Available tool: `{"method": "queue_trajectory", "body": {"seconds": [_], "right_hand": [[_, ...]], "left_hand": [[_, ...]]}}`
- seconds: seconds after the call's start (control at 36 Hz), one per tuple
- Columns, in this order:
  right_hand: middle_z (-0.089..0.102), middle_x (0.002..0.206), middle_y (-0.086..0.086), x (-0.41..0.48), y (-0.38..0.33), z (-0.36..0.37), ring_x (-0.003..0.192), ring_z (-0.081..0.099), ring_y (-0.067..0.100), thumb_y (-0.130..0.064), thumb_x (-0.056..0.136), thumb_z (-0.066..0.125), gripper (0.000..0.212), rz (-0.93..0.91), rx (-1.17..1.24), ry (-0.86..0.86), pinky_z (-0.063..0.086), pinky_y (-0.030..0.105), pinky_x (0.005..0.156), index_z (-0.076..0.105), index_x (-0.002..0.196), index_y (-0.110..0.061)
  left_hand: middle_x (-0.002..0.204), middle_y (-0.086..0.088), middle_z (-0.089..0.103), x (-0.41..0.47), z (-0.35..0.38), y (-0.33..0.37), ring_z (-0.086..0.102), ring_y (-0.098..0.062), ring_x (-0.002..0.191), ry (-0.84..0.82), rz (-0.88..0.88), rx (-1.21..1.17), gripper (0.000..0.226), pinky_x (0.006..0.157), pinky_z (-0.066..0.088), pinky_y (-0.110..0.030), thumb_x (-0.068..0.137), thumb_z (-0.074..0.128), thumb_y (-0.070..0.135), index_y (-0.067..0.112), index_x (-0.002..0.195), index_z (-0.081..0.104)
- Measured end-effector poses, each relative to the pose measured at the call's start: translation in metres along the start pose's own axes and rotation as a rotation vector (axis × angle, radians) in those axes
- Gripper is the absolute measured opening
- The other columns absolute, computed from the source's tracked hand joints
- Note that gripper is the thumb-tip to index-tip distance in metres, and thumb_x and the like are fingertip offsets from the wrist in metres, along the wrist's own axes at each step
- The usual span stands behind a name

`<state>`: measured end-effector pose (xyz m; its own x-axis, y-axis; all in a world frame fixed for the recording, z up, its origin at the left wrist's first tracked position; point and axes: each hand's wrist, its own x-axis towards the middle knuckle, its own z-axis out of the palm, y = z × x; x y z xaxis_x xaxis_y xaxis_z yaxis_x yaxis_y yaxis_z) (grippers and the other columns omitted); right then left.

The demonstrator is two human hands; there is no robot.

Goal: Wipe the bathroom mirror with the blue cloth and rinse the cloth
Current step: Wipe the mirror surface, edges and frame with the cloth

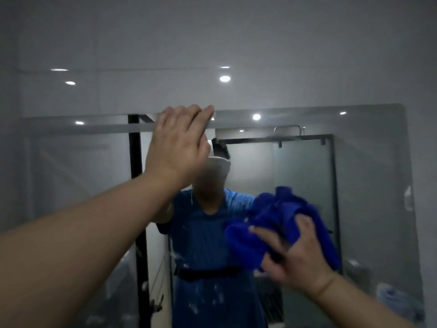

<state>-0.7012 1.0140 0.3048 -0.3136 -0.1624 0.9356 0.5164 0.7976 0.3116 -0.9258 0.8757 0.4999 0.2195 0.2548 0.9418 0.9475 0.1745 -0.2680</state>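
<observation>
A person's right hand [298, 253] is gripping the bunched blue microfibre cloth [267, 223] against the wide frameless wall mirror [369, 162], low and right of centre. The left hand [179, 144] is resting loose-fingered on its top edge, while white splashes [194, 308] are lying down-left of the cloth — nearer the right hand.

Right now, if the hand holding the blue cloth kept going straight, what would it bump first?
Probably the mirror: the right hand holds the blue cloth toward the glass. The cloth may already touch it; depth is unclear.

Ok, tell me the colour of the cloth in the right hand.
The cloth is royal blue; head view.
</observation>
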Motion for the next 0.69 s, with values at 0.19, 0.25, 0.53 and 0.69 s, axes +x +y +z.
{"method": "queue_trajectory", "body": {"seconds": [0.19, 0.25, 0.53, 0.69], "right_hand": [[0.062, 0.128, 0.013, 0.157, 0.047, -0.029, 0.121, 0.056, 0.039, -0.032, 0.086, 0.056, 0.039, 0.858, -0.136, 0.481, 0.04, 0.049, 0.102, 0.067, 0.122, -0.021], [0.061, 0.128, 0.013, 0.175, 0.029, -0.021, 0.12, 0.055, 0.038, -0.034, 0.086, 0.055, 0.04, 0.863, -0.147, 0.459, 0.041, 0.049, 0.098, 0.068, 0.122, -0.021], [0.069, 0.131, 0.005, -0.005, -0.07, 0.014, 0.119, 0.064, 0.032, -0.069, 0.092, 0.058, 0.05, 0.088, 0.041, -0.114, 0.044, 0.044, 0.1, 0.076, 0.117, -0.03], [0.073, 0.099, 0.006, -0.055, 0.033, -0.03, 0.094, 0.065, 0.03, -0.042, 0.071, 0.08, 0.026, 0.15, -0.119, 0.055, 0.046, 0.04, 0.088, 0.076, 0.089, -0.024]], "left_hand": [[0.144, -0.005, 0.052, 0.0, 0.007, 0.0, 0.047, -0.027, 0.134, 0.036, 0.0, -0.006, 0.057, 0.127, 0.023, -0.048, 0.1, 0.048, 0.029, 0.019, 0.156, 0.044], [0.144, -0.005, 0.051, 0.0, 0.006, 0.002, 0.047, -0.028, 0.134, 0.03, -0.008, -0.002, 0.057, 0.127, 0.023, -0.049, 0.1, 0.048, 0.03, 0.019, 0.156, 0.043], [0.145, -0.012, 0.051, 0.002, 0.003, 0.002, 0.048, -0.036, 0.131, -0.006, 0.011, 0.042, 0.063, 0.123, 0.028, -0.052, 0.095, 0.045, 0.03, 0.015, 0.156, 0.043], [0.146, -0.015, 0.046, 0.0, 0.001, 0.009, 0.044, -0.038, 0.131, -0.025, -0.008, 0.044, 0.064, 0.122, 0.025, -0.055, 0.097, 0.037, 0.036, 0.014, 0.157, 0.038]]}}
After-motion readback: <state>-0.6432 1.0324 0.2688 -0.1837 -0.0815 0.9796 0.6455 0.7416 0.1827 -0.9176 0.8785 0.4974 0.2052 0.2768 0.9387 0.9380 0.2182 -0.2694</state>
